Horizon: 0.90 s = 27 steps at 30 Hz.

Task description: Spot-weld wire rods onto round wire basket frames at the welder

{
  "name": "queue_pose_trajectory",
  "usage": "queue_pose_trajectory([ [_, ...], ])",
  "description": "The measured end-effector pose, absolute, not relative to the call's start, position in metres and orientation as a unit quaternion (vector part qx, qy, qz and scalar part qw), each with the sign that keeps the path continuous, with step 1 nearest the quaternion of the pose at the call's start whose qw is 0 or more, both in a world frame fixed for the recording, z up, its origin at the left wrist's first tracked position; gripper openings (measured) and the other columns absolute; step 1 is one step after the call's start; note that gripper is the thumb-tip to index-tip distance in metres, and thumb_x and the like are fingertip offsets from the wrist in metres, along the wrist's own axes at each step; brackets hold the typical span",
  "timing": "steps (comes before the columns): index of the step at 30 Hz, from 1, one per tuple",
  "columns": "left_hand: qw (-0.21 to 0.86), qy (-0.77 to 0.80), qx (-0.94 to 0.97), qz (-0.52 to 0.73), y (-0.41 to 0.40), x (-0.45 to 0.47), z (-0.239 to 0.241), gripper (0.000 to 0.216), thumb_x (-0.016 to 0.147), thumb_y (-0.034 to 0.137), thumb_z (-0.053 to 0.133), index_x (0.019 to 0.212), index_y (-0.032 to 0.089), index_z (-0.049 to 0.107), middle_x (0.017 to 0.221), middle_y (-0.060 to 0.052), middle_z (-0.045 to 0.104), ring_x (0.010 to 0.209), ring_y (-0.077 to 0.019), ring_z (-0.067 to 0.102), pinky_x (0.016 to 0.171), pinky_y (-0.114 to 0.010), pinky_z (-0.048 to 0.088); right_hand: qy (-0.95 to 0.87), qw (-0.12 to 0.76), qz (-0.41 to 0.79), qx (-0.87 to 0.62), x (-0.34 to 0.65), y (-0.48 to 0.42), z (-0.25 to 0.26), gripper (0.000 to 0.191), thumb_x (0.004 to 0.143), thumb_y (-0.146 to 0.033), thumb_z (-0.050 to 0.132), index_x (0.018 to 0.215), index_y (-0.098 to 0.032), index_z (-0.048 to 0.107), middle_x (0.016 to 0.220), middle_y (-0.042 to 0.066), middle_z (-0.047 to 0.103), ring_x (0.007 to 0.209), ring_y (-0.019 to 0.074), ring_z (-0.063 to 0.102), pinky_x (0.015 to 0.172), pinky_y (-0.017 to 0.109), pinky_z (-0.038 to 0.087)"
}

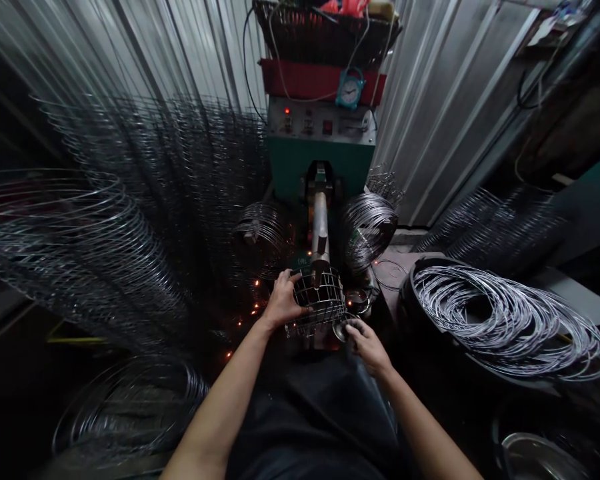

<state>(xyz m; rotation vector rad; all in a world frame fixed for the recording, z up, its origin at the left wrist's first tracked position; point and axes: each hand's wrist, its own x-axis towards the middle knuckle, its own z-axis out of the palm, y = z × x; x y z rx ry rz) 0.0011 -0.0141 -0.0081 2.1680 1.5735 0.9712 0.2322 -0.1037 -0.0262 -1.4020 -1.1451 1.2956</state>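
Note:
A small wire basket [320, 293] sits under the electrode arm [321, 227] of a green welding machine [290, 163]. My left hand [283, 301] grips the basket's left side, thumb and fingers on its wires. At its lower right, my right hand [367, 343] pinches a small round metal ring [341, 328] close to the basket's edge. Whether the ring touches the basket I cannot tell. Orange sparks [254, 308] glow to the left of my left hand.
Coiled wire bundles [370, 227] flank the machine arm. A black tub [413, 287] heaped with wire rings [505, 320] stands at right. Tall stacks of wire hoops [130, 247] fill the left. A blue clock [350, 89] hangs on the machine; a metal bowl [540, 457] lies lower right.

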Motion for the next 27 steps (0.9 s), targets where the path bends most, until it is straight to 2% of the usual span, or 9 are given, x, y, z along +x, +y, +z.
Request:
queue_pose_trajectory([
  [3, 0.14, 0.55, 0.756, 0.326, -0.017, 0.003, -0.005, 0.091, 0.044, 0.033, 0.084, 0.124, 0.011, 0.046, 0.138, -0.021, 0.034, 0.132, -0.0374, 0.029, 0.109, -0.049, 0.027, -0.288, 0.461, 0.658, -0.52, 0.244, -0.116, -0.038, 0.035, 0.062, -0.036, 0.07, 0.088, -0.017, 0.058, 0.062, -0.004, 0.047, 0.048, 0.007, 0.038, 0.041, 0.017, 0.024],
  [6, 0.127, 0.574, 0.742, 0.322, -0.017, 0.005, -0.002, 0.092, 0.044, 0.033, 0.083, 0.125, 0.011, 0.045, 0.139, -0.022, 0.033, 0.132, -0.0396, 0.026, 0.107, -0.054, 0.025, -0.194, 0.482, 0.715, -0.469, 0.252, -0.122, -0.042, 0.035, 0.055, -0.027, 0.073, 0.085, -0.017, 0.059, 0.061, -0.004, 0.046, 0.049, 0.0069, 0.04, 0.042, 0.017, 0.026],
  [10, 0.136, 0.608, 0.713, 0.322, -0.006, 0.005, 0.003, 0.088, 0.044, 0.033, 0.083, 0.122, 0.012, 0.048, 0.136, -0.021, 0.036, 0.13, -0.0391, 0.03, 0.105, -0.053, 0.03, -0.172, 0.484, 0.718, -0.47, 0.257, -0.127, -0.046, 0.033, 0.056, -0.029, 0.074, 0.084, -0.017, 0.061, 0.063, -0.002, 0.049, 0.054, 0.0094, 0.047, 0.045, 0.018, 0.033],
  [14, 0.155, 0.617, 0.701, 0.322, 0.004, 0.002, 0.004, 0.085, 0.045, 0.034, 0.082, 0.12, 0.011, 0.05, 0.131, -0.019, 0.041, 0.128, -0.0357, 0.035, 0.103, -0.047, 0.035, -0.235, 0.498, 0.665, -0.504, 0.26, -0.13, -0.055, 0.035, 0.057, -0.035, 0.073, 0.084, -0.017, 0.061, 0.061, -0.003, 0.049, 0.048, 0.0084, 0.042, 0.04, 0.018, 0.026],
  [17, 0.158, 0.619, 0.702, 0.315, 0.006, 0.002, 0.003, 0.084, 0.046, 0.036, 0.081, 0.119, 0.01, 0.05, 0.13, -0.02, 0.042, 0.126, -0.0354, 0.037, 0.102, -0.046, 0.036, -0.296, 0.499, 0.592, -0.56, 0.263, -0.134, -0.064, 0.036, 0.06, -0.042, 0.07, 0.084, -0.017, 0.061, 0.057, -0.004, 0.048, 0.044, 0.0084, 0.04, 0.041, 0.02, 0.03],
  [20, 0.151, 0.605, 0.713, 0.32, 0.008, 0.004, 0.005, 0.08, 0.047, 0.038, 0.081, 0.116, 0.011, 0.053, 0.123, -0.018, 0.048, 0.121, -0.034, 0.043, 0.1, -0.045, 0.038, -0.414, 0.481, 0.477, -0.609, 0.266, -0.146, -0.075, 0.033, 0.069, -0.046, 0.062, 0.085, -0.018, 0.062, 0.069, 0.002, 0.059, 0.06, 0.0165, 0.054, 0.055, 0.028, 0.044],
  [22, 0.147, 0.598, 0.721, 0.319, 0.008, 0.003, 0.008, 0.078, 0.048, 0.039, 0.081, 0.116, 0.012, 0.053, 0.122, -0.017, 0.049, 0.12, -0.0333, 0.044, 0.099, -0.045, 0.038, -0.507, 0.448, 0.402, -0.617, 0.27, -0.159, -0.086, 0.028, 0.074, -0.046, 0.057, 0.082, -0.02, 0.062, 0.079, 0.005, 0.064, 0.075, 0.0221, 0.059, 0.069, 0.034, 0.048],
  [24, 0.154, 0.599, 0.726, 0.301, 0.006, -0.002, 0.008, 0.081, 0.05, 0.04, 0.079, 0.12, 0.015, 0.049, 0.131, -0.018, 0.044, 0.125, -0.0348, 0.039, 0.102, -0.051, 0.032, -0.571, 0.405, 0.355, -0.619, 0.275, -0.174, -0.097, 0.025, 0.078, -0.045, 0.052, 0.08, -0.022, 0.061, 0.082, 0.006, 0.065, 0.081, 0.0245, 0.06, 0.075, 0.037, 0.048],
  [27, 0.187, 0.607, 0.725, 0.265, -0.005, -0.017, -0.003, 0.098, 0.052, 0.042, 0.078, 0.135, 0.02, 0.032, 0.146, -0.021, 0.023, 0.135, -0.0391, 0.02, 0.104, -0.065, 0.013, -0.605, 0.374, 0.324, -0.624, 0.283, -0.192, -0.112, 0.024, 0.082, -0.044, 0.047, 0.081, -0.024, 0.059, 0.08, 0.006, 0.065, 0.078, 0.0248, 0.061, 0.073, 0.037, 0.048],
])
